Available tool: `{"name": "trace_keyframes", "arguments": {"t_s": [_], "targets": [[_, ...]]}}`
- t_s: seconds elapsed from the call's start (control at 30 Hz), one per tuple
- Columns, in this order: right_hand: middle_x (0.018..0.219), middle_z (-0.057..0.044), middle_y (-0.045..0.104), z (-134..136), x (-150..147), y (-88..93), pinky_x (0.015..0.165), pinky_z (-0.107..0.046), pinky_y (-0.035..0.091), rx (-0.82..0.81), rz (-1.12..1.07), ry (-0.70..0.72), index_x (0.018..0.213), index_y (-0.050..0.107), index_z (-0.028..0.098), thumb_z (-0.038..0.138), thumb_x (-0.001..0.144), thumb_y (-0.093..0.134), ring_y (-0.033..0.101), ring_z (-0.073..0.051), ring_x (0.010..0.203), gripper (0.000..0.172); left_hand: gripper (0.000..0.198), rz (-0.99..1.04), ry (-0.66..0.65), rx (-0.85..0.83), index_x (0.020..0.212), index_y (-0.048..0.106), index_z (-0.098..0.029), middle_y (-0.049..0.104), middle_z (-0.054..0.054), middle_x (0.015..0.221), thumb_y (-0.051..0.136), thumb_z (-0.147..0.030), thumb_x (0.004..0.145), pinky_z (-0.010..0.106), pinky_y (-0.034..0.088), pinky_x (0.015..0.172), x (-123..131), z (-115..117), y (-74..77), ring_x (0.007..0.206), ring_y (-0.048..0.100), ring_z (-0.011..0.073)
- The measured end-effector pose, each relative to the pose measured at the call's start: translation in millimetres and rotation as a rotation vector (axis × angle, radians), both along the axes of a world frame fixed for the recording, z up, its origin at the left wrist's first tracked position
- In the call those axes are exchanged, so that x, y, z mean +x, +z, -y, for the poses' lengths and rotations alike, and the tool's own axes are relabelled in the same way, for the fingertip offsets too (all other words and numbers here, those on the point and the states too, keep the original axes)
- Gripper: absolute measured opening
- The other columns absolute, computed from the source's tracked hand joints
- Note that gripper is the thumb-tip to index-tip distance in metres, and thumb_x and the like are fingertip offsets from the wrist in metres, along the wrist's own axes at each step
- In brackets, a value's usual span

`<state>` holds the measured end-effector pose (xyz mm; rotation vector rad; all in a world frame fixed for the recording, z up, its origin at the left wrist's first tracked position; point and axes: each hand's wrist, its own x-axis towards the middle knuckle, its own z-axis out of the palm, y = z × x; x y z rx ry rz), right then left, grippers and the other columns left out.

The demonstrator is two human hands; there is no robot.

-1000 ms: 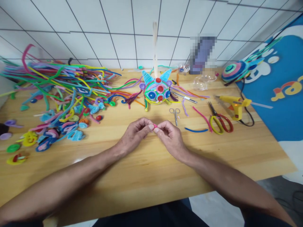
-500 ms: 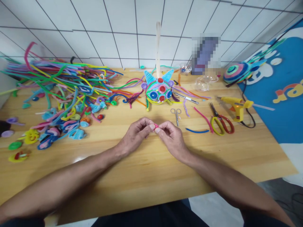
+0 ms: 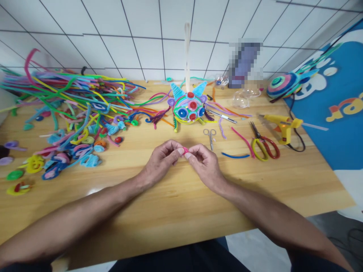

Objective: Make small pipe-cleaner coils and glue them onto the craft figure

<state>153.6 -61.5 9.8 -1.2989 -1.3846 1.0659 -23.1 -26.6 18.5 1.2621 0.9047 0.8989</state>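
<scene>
Between my fingertips is a small curled piece of pink pipe cleaner [image 3: 185,150], mostly hidden by the fingers. My left hand [image 3: 165,158] pinches it from the left, and my right hand [image 3: 204,162] pinches it from the right. Both hands are held above the front middle of the wooden table [image 3: 170,211]. Just beyond them stands a colourful pipe-cleaner ornament [image 3: 189,107] with blue pointed ears, coiled red and blue discs and side tassels. Small scissors [image 3: 210,138] lie behind my right hand.
Loose pipe cleaners [image 3: 79,90] pile up at the back left, with several coiled shapes [image 3: 59,162] before them. On the right lie a blue strip [image 3: 235,155], a pink strip [image 3: 243,141], red-and-yellow-handled pliers [image 3: 263,145] and a yellow glue gun [image 3: 283,126]. Clear balls [image 3: 241,99] sit behind.
The view has shifted slightly. Both hands stay at nearly the same spot, and the pink piece between the fingertips sits at a slightly different angle.
</scene>
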Motion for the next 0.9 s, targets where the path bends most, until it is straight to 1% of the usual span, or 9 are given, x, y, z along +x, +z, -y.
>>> {"name": "trace_keyframes", "arguments": {"t_s": [0.2,0.53,0.73,0.9], "targets": [[0.072,0.002,0.061,0,0,1.5,0.061,-0.027,0.043,0.039,0.017,-0.004,0.081,0.062,0.022,0.037,0.093,0.065,0.052,-0.013,0.065,0.019,0.034,-0.017,-0.035,0.004,0.088,0.067,-0.016,0.057,-0.003,0.069,0.074,-0.049,0.091,0.024,0.040,0.056,-1,-1,0.6,0.059,0.045,0.0089],[0.072,0.002,0.060,0,1,0.4,0.061,-0.027,0.042,0.019,0.004,0.012,0.083,0.063,0.022,0.038,0.093,0.065,0.051,-0.013,0.066,0.019,0.038,-0.011,-0.069,0.005,0.090,0.066,-0.016,0.056,-0.003,0.070,0.072,-0.053,0.092,0.024,0.040,0.056,-1,-3,-0.3,0.059,0.045,0.0092],[0.070,0.002,0.059,0,-1,6.3,0.058,-0.027,0.042,-0.018,-0.031,0.048,0.083,0.060,0.023,0.038,0.091,0.066,0.051,-0.013,0.064,0.018,0.037,0.006,-0.095,0.031,0.089,0.065,-0.016,0.054,-0.003,0.070,0.069,-0.053,0.094,0.023,0.040,0.057,-1,-2,-2.2,0.060,0.045,0.0097],[0.071,0.003,0.057,2,0,12.9,0.057,-0.026,0.041,-0.052,-0.008,0.073,0.083,0.057,0.023,0.034,0.087,0.067,0.050,-0.012,0.061,0.016,0.034,-0.005,-0.153,0.041,0.090,0.064,-0.016,0.055,-0.003,0.072,0.068,-0.050,0.096,0.023,0.040,0.059,-4,-4,-0.7,0.062,0.045,0.0098]]}}
